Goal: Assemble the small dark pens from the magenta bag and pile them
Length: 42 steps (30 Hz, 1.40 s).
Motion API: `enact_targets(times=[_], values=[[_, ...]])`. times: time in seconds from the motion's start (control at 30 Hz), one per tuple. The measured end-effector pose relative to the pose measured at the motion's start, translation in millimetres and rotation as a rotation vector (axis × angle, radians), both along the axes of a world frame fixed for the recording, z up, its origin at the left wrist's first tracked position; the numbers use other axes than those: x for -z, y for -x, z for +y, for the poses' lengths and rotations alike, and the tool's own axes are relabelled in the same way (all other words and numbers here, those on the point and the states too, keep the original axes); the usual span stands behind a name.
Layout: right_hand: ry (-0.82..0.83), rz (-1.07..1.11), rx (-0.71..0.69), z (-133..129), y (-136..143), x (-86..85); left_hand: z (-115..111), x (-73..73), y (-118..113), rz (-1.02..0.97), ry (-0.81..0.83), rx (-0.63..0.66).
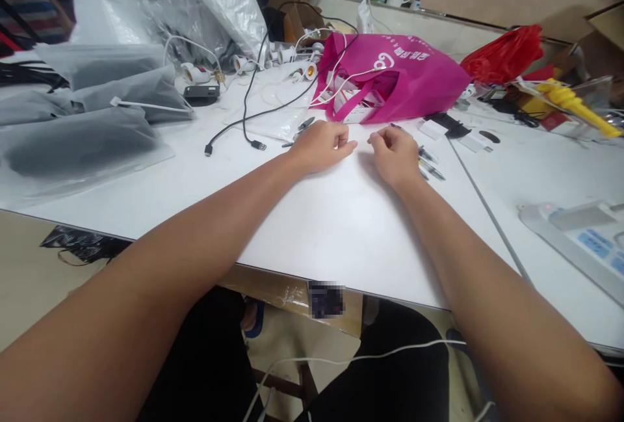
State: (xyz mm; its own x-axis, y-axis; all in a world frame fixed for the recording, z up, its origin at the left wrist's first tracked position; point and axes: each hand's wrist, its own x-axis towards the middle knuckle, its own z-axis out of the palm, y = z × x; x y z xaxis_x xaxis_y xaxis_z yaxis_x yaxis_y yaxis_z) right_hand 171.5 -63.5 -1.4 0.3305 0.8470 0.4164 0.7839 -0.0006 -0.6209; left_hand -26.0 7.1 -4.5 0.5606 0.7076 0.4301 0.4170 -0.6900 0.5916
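Observation:
My left hand point(324, 145) rests on the white table point(331, 227), its fingers curled in and its thumb pointing right. Nothing shows in its grip. Across a small gap, my right hand point(396, 154) also lies on the table with fingers drawn together, and I see nothing in it. Several pens point(431, 167) lie just right of my right hand, partly covered by it. Beside the left hand, a dark pen-like item point(306, 124) pokes out behind the wrist. A magenta bag point(414, 77) lies on its side behind both hands, papers and white cables at its mouth.
A black USB cable point(258, 145) curves over the table at left, near frosted zip bags point(82, 142). Lamp sockets point(195, 74) stand behind. White adapters point(433, 129), a red plastic bag point(504, 54), a yellow tool-like item point(578, 106) and a pale device point(585, 233) are on the right.

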Motion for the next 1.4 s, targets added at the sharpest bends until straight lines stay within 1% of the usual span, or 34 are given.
enact_targets(times=[0.13, 0.23, 0.47, 0.6, 0.77, 0.87, 1.0, 1.27, 1.4], values=[[0.013, 0.163, -0.013, 4.3, -4.1, -0.4, 5.0, 1.1, 2.1, -0.108, 0.012, 0.019], [0.032, 0.233, -0.009, 6.8, -7.7, 0.8, 9.0, 1.9, 1.8, -0.171, 0.019, 0.027], [0.035, 0.189, -0.050, 8.3, -10.8, 4.8, 12.5, 4.2, -0.7, -0.205, 0.031, 0.015], [0.018, 0.137, -0.057, 8.1, -11.4, 6.7, 11.3, 3.7, 0.6, -0.191, 0.035, 0.013], [0.013, 0.108, -0.065, 8.6, -11.7, 7.7, 9.1, 1.3, 1.4, -0.191, 0.099, 0.000], [0.012, 0.118, -0.071, 7.4, -10.7, 6.3, 8.7, 1.0, 0.4, -0.206, 0.120, -0.006], [0.003, 0.150, -0.086, 7.1, -11.7, 6.2, 10.5, 3.1, -0.7, -0.227, 0.107, 0.021], [-0.045, 0.230, -0.132, 16.6, -19.9, 17.4, 15.7, 8.2, -1.0, -0.245, 0.062, 0.003], [-0.050, 0.243, -0.128, 16.6, -19.7, 18.1, 15.8, 8.5, -0.2, -0.239, 0.055, 0.004]])
